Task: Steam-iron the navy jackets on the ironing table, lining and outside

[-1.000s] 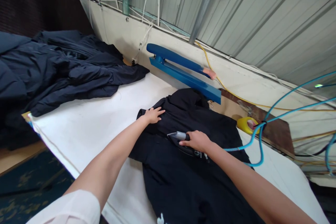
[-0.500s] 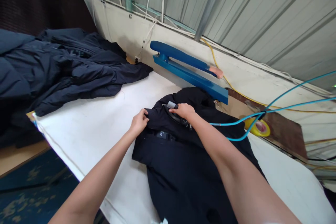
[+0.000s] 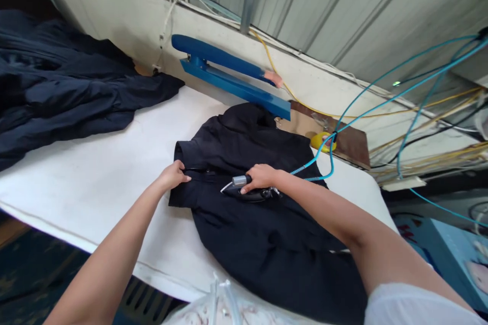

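Note:
A black jacket (image 3: 236,233) lies spread on the white padded ironing table (image 3: 95,167), its collar end toward the left. My left hand (image 3: 174,176) pinches the collar edge near the front opening, thumb on top of the cloth. Closed around the handle of a steam iron (image 3: 244,191), my right hand (image 3: 261,177) keeps it on the jacket beside the zip line. The iron's pointed tip faces left, and its soleplate is hidden against the cloth. Blue hoses (image 3: 316,162) trail from the iron to the upper right.
Dark navy garments (image 3: 76,91) are heaped at the left of the table. A blue sleeve board (image 3: 232,76) stands along the back wall. Behind the jacket, a yellow tape roll (image 3: 322,141) rests on a brown board (image 3: 348,144). A light blue box (image 3: 442,259) is at the right.
The iron has moved from the collar's far side nearer to me, onto the front opening. My left hand has shifted along the collar edge, and the inner label is now covered. The view has turned right.

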Demonstrator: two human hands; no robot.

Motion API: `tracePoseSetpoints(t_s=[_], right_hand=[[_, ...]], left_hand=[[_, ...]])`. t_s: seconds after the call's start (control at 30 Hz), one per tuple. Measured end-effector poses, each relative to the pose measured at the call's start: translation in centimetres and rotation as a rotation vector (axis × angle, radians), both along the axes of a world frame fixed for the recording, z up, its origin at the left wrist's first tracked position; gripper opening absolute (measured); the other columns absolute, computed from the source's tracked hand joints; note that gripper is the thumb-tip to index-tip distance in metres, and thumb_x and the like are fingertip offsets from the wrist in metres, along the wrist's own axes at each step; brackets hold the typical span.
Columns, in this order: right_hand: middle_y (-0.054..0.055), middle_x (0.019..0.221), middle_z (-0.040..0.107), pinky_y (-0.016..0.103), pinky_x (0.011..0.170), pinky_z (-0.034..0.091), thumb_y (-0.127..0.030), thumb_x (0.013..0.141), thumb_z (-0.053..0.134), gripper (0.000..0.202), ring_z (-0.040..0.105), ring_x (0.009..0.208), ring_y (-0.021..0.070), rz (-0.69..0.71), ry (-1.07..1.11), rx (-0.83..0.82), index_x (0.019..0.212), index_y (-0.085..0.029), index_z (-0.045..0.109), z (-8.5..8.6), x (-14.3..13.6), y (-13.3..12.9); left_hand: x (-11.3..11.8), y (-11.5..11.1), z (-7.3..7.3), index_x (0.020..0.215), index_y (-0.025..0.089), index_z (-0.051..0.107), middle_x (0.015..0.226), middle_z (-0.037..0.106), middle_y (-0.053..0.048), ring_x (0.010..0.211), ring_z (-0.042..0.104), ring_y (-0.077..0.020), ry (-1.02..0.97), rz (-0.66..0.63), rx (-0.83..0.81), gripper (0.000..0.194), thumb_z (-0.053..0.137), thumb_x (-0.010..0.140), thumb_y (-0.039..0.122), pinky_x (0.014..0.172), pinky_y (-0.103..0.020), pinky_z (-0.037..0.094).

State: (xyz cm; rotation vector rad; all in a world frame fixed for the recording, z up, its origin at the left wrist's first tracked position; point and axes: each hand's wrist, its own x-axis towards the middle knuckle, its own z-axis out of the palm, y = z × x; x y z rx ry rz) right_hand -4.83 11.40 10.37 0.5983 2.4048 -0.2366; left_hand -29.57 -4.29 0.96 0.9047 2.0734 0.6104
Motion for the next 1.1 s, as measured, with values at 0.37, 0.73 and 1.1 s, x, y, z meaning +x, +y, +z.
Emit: tracePoseSetpoints(t_s=[0.37, 0.73, 1.1], right_hand=[[0.011, 0.089, 0.065, 0.029, 0.065, 0.040, -0.074, 0.054, 0.050, 0.072, 0.060, 0.081, 0.0256, -0.246, -0.076, -0.025, 0.095, -0.017, 0.064, 2.5, 18.4, 0.5], [0.011, 0.084, 0.066, 0.031, 0.066, 0.042, -0.074, 0.050, 0.052, 0.068, 0.060, 0.082, 0.0285, -0.446, -0.003, -0.022, 0.083, -0.018, 0.068, 0.7, 25.9, -2.1], [0.012, 0.082, 0.064, 0.034, 0.063, 0.041, -0.078, 0.059, 0.037, 0.071, 0.059, 0.081, 0.0296, -0.584, 0.117, 0.126, 0.086, -0.018, 0.065, -0.2, 27.5, -1.6]], left_hand=[[4.2, -0.3, 2.6, 0.100, 0.018, 0.051, 0.097, 0.057, -0.012, 0.093, 0.054, -0.0266, 0.659, -0.079, 0.006, 0.031, 0.051, 0.070, 0.026, 0.073, -0.034, 0.042], [12.4, 2.9, -2.4, 0.133, 0.044, 0.012, 0.146, -0.002, 0.003, 0.128, -0.007, -0.0407, 0.614, -0.533, -0.014, 0.058, 0.026, 0.078, 0.059, 0.086, -0.073, 0.006], [14.4, 6.0, 0.2, 0.135, 0.029, 0.024, 0.133, 0.037, -0.014, 0.126, 0.017, -0.0396, 0.834, -0.486, 0.029, 0.065, 0.030, 0.077, 0.059, 0.092, -0.066, -0.002]])
